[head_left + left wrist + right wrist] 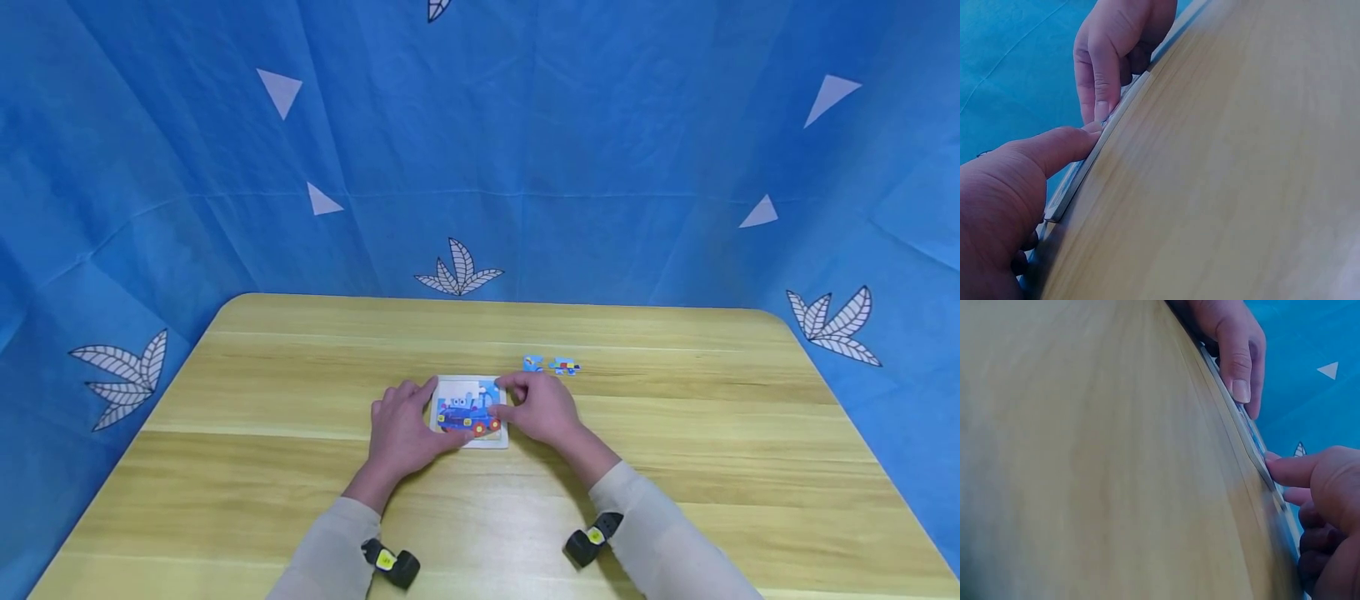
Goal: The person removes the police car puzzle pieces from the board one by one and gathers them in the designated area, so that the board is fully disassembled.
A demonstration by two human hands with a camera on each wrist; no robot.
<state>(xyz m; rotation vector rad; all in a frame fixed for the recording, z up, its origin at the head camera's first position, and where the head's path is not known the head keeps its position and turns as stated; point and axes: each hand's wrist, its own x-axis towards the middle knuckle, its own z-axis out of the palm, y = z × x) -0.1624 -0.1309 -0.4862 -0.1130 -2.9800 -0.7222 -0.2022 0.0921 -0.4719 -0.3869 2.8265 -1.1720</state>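
Observation:
A small jigsaw puzzle (468, 404) in a white frame lies on the table, showing a blue car with red wheels. Its upper left part is bare white backing. My left hand (405, 427) holds the frame from the left, index finger at the far left corner and thumb over the near edge. At the right side, my right hand (545, 407) has thumb and index finger around a light-blue puzzle piece (490, 390) in the upper right of the picture. Both thumbs meet the low puzzle board in the left wrist view; its face is mostly hidden there.
Two loose bits of jigsaw lie beyond my right hand: a blue piece (532, 363) and a multicoloured piece (564, 366). The wooden table (300, 358) reaches back to a blue cloth (600, 167) with white leaf and triangle prints.

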